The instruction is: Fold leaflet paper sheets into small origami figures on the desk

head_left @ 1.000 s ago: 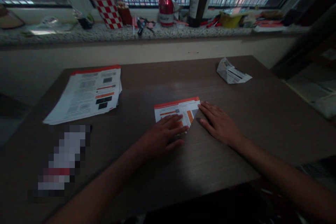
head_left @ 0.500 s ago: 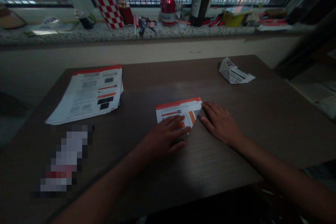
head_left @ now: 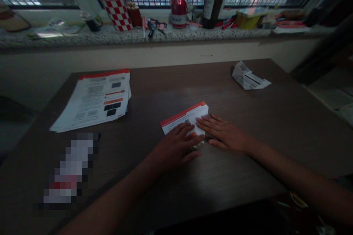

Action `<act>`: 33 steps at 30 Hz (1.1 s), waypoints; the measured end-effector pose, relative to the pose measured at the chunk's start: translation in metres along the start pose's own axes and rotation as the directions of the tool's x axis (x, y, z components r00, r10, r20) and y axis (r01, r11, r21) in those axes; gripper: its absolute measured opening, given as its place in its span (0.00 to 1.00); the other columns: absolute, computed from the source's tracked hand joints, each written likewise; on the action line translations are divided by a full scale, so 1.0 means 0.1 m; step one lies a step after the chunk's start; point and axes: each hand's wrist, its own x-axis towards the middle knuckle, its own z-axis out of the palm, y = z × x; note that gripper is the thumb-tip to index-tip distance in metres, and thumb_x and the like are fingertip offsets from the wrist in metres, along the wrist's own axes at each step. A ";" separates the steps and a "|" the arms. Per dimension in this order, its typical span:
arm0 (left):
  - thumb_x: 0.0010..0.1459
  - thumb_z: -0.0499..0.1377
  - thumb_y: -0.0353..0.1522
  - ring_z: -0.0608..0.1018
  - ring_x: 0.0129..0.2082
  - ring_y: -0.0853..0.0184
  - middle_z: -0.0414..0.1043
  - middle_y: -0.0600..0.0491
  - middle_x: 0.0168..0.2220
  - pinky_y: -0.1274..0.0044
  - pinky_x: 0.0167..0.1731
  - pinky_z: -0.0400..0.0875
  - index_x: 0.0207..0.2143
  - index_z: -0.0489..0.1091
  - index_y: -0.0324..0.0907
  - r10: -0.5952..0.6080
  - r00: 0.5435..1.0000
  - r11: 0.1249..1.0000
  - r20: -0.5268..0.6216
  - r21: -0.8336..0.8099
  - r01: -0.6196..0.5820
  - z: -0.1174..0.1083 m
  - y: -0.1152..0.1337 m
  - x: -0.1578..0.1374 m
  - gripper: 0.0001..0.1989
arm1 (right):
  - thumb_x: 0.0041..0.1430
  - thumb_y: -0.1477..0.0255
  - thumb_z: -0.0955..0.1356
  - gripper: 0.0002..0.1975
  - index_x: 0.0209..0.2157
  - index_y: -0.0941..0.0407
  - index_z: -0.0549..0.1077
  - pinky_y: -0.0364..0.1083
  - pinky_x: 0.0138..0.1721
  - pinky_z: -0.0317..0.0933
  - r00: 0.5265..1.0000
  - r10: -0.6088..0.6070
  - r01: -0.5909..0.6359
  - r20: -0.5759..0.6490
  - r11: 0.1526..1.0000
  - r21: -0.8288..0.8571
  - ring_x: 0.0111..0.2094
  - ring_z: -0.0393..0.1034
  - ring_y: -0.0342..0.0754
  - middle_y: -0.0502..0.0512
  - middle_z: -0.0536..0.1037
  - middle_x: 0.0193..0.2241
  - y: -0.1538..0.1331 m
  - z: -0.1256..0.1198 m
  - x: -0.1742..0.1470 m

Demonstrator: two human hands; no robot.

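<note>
A folded printed sheet of paper with a red-orange strip along its far edge lies on the brown table in front of me. My left hand rests on its near left part, fingers spread and covering much of the print. From the right, my right hand lies flat with its fingertips on the sheet's right side. Both hands press from above; neither is wrapped round anything. The near edge of the paper is partly hidden under my left fingers.
To the left lies a stack of printed sheets, with a blurred-out pale object nearer me. A folded paper shape stands at the far right. Along the windowsill are a red can, a dark bottle and a checkered box.
The folded sheet has turned counterclockwise, so its red edge now slants. My right fingers have moved left from its corner onto its right part. The left hand has barely shifted.
</note>
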 end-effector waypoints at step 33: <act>0.74 0.54 0.46 0.62 0.72 0.50 0.56 0.44 0.74 0.57 0.68 0.62 0.69 0.64 0.50 -0.051 0.998 0.998 -0.020 -0.040 0.050 0.02 -0.01 -0.01 0.26 | 0.77 0.56 0.60 0.36 0.77 0.44 0.39 0.63 0.75 0.38 0.998 0.037 -0.039 -0.045 0.999 -0.033 0.75 0.47 0.54 0.51 0.48 0.76 0.05 0.02 0.14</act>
